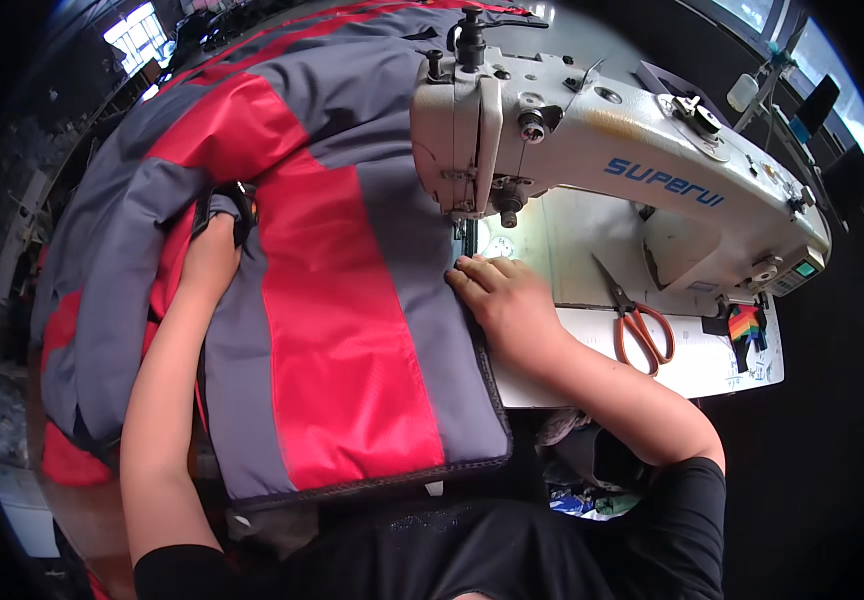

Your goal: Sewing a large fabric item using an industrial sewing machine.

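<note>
A large padded piece of grey and red fabric (pixel 337 320) with a dark bound edge spreads over the table and rises in thick folds on the left. My right hand (pixel 507 300) has its fingers bent and close together at the fabric's right edge, just in front of the presser foot (pixel 462 236) of a white sewing machine (pixel 592 120). Along that edge the cloth runs up to the needle area. My left hand (pixel 214 245) reaches into a fold beside a black strip (pixel 240 205); its fingers are hidden there.
Orange-handled scissors (pixel 640 325) lie on the white machine table (pixel 572 350), right of my right hand. A rainbow-striped piece (pixel 745 325) hangs by the table's right end. Bundled cloth (pixel 587 490) sits below the table. The fabric continues far back on the left.
</note>
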{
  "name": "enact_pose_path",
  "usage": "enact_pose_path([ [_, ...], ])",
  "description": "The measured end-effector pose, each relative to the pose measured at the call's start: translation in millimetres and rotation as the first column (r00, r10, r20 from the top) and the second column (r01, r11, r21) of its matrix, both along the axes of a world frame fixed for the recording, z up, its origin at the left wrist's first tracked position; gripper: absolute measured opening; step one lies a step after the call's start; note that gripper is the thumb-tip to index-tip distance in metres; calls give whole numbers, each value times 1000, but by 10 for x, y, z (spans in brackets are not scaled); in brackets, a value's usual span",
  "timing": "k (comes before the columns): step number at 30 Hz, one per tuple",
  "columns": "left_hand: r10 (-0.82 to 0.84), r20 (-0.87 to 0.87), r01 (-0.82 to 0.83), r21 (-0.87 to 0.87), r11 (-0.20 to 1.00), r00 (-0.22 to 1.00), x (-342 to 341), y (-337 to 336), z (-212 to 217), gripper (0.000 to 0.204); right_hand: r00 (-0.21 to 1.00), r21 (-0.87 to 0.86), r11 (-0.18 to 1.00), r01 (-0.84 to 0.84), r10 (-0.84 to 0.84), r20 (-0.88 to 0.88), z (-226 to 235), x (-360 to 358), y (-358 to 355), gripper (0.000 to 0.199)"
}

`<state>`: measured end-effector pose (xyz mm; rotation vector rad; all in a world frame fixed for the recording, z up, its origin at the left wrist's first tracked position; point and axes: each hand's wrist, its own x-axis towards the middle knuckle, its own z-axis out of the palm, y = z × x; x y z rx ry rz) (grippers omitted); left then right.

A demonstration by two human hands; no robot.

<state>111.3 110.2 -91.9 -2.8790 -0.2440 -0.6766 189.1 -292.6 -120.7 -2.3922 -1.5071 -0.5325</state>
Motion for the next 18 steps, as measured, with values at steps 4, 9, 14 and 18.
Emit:
enact_pose_path([
  [4, -64, 84, 65, -3, 998, 994, 141, 109, -94, 30, 1000, 30, 999, 12, -11, -22, 0, -3, 23, 47],
  [9, -153, 203, 164, -39, 986, 967, 60, 132, -154, 16, 999, 56, 998, 34, -32, -41, 61, -58, 46, 48],
  [14, -44, 93, 55, -120, 991, 995, -64, 85, -114, 21, 998, 29, 1000, 9, -7, -58, 99, -120, 31, 41],
  [18, -31, 80, 43, -152, 987, 996, -108, 70, -56, 23, 997, 100, 994, 40, -34, -68, 107, -87, 36, 40],
])
